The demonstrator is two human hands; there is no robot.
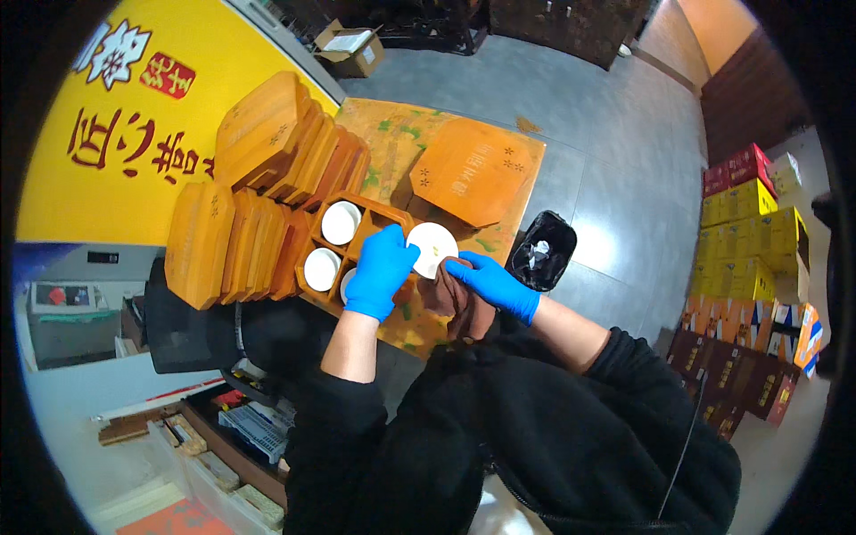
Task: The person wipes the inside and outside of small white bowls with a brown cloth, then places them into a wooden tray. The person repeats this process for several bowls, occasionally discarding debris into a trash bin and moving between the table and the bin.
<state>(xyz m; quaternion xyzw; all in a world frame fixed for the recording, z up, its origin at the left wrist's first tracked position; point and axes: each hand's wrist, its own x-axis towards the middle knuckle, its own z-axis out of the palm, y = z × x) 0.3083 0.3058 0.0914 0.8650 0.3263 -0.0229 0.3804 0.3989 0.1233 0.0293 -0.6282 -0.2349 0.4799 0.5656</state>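
Observation:
Both hands wear blue gloves. My left hand [382,271] pinches the left edge of a round white dish [430,246] that has a small yellowish mark. My right hand [495,284] has a brown cloth [461,301] in its fingers, with the cloth against the dish's lower right edge. Under and beside my left hand lies a divided wooden box [381,212]. In its compartments sit a white cup [341,223], another white cup [322,269] and a third one, partly hidden by my left hand.
Stacked wooden lids or boxes [200,244] stand left on the wooden table [394,134]. A hexagonal wooden lid [468,170] lies at the table's far right. A black bin [545,251] stands on the floor beside it; stacked cartons [742,254] are farther right.

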